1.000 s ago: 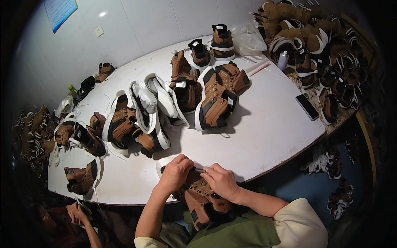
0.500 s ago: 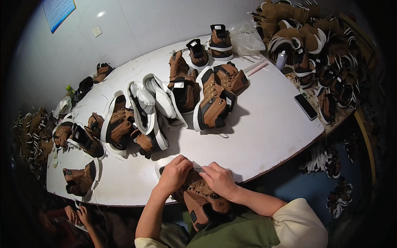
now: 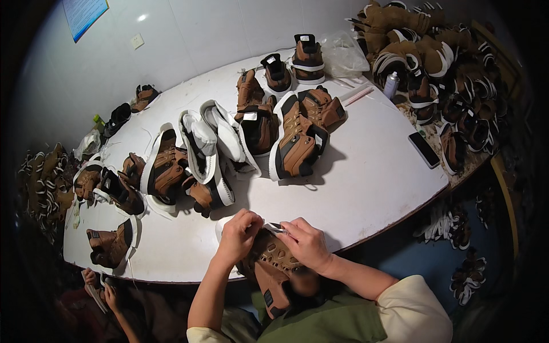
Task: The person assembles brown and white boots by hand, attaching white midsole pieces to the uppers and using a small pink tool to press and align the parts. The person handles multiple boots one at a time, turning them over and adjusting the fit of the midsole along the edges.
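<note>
In front of me a brown lace-up boot [image 3: 273, 254] rests toe away on the table edge and my lap, its pale sole edge partly under my hands. My left hand [image 3: 240, 231] is closed in a pinch above the boot's toe, on its left side; what it pinches is hidden. My right hand [image 3: 306, 243] is closed on a small pointed metal tool [image 3: 275, 227], which looks like thread snips, with its tip near the toe and my left fingers. Fingers cover part of the tool.
Several brown boots [image 3: 294, 137] and white-soled pairs stand across the white table [image 3: 366, 200]. A phone [image 3: 424, 150] and spray can [image 3: 391, 84] lie right, beside a heap of boot parts [image 3: 423, 46]. A co-worker's hands [image 3: 108, 294] show at lower left.
My hands have drawn slightly apart, and the small metal tool's tip now shows beside my right fingers. At lower left the co-worker's hands have moved apart.
</note>
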Motion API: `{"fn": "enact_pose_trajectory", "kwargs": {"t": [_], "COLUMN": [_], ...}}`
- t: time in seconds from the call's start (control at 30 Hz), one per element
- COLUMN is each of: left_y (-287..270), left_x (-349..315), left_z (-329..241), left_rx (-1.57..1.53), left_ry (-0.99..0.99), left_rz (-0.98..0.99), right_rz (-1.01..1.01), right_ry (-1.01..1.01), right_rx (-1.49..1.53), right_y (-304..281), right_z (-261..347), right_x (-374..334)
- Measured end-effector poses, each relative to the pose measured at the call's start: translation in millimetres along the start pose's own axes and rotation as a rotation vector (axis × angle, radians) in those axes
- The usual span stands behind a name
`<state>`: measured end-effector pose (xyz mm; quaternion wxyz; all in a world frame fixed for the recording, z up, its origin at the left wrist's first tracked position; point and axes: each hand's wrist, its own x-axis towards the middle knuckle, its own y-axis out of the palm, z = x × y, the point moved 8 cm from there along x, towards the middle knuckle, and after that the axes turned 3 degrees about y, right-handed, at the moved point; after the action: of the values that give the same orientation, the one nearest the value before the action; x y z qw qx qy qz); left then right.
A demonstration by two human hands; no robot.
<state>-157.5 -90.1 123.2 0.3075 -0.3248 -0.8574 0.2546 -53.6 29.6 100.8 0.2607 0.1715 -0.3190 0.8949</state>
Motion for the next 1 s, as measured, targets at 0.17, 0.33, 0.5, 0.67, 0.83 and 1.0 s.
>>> {"fn": "enact_pose_trajectory", "kwargs": {"t": [0.17,0.33,0.5,0.67,0.83,1.0], "left_y": [-1.5,-2.1,-1.4,-1.2,0.0,0.1], "left_x": [-3.7,-5.3,-4.9,-4.0,-2.2,-3.1], "left_z": [16.4,20.9,17.8,11.9,10.1,9.9], "left_rx": [-0.100,-0.094,-0.119,-0.066,-0.029,-0.020], "left_ry": [-0.109,-0.155,-0.109,-0.043,-0.044,-0.043], "left_rz": [-0.091,-0.095,-0.110,-0.130,-0.129,-0.129], "right_rz": [0.100,0.180,0.167,0.166,0.153,0.128], "right_ry": [-0.046,-0.029,-0.089,-0.168,-0.238,-0.255], "right_rx": [0.001,-0.141,-0.174,-0.283,-0.368,-0.371], "right_y": [3.1,19.4,25.3,28.3,32.0,31.2], "right_z": [14.9,6.8,10.9,15.7,21.4,22.0], "right_x": [2.1,4.9,12.0,14.6,15.4,15.2]}}
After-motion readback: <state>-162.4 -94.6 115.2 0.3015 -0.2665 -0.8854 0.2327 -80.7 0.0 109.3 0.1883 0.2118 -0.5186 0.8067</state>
